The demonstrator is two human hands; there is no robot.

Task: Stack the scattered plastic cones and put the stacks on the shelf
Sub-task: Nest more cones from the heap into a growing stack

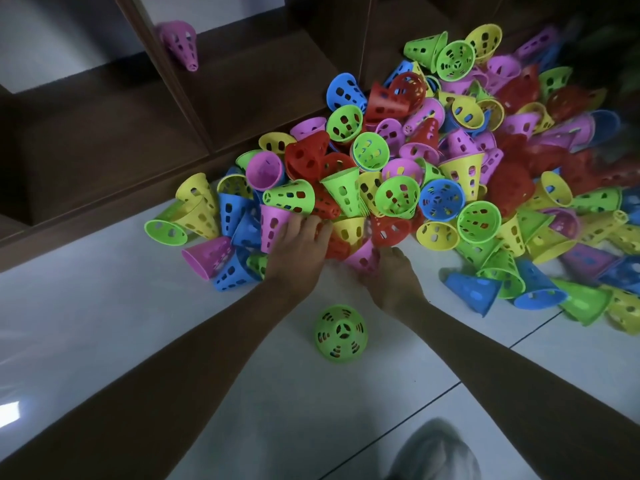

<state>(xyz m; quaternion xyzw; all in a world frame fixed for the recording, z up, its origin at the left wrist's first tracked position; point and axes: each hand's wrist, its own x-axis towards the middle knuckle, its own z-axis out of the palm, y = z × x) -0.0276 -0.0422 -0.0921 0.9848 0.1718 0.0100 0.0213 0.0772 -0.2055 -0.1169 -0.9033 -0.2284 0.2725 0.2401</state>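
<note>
My right hand (391, 278) fingers curl round a pink cone (362, 258), light, stiff, probably slick, best pinched at its rim; my left hand (298, 247) lies flat beside.

cones (398, 174): red, green, yellow, blue, pink, perforated with holes
shelf (114, 133): dark brown
floor (104, 323): glossy white tiles

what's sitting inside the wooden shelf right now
One pink stack of cones lies on its side in an upper compartment of the wooden shelf, tip pointing outward. The other visible compartments show only bare, dark boards. How many cones are nested in that stack cannot be told.
</note>
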